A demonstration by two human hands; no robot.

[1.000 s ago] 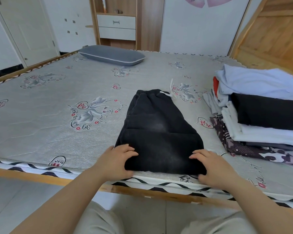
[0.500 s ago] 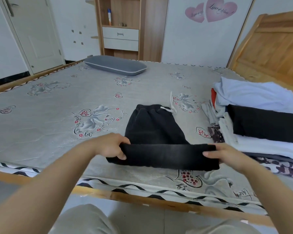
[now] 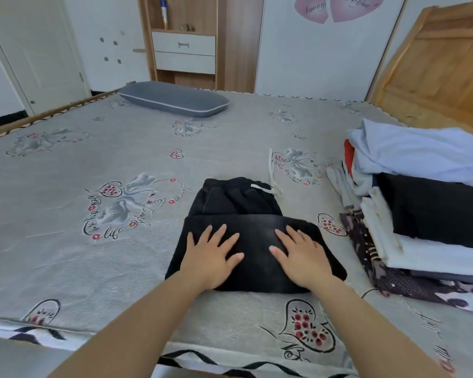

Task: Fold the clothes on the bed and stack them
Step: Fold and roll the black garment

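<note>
Black shorts [image 3: 254, 227] with a white drawstring lie on the grey patterned bed [image 3: 93, 241], their lower half folded up over the upper half. My left hand [image 3: 212, 256] rests flat on the left of the folded layer, fingers spread. On the right of the fold lies my right hand [image 3: 301, 256], also flat with straight fingers. The waistband and drawstring show beyond the fold. A stack of folded clothes [image 3: 426, 214], light blue, black, white and patterned, sits at the right of the bed.
A grey pillow [image 3: 174, 99] lies at the far side of the bed. A wooden headboard [image 3: 443, 69] stands at the right. A wooden shelf unit with drawers [image 3: 185, 50] and a white door [image 3: 33, 50] are behind the bed.
Both hands lifted the shorts' lower edge and carried it away from me over the upper half. They let go and now lie flat on the folded layer.
</note>
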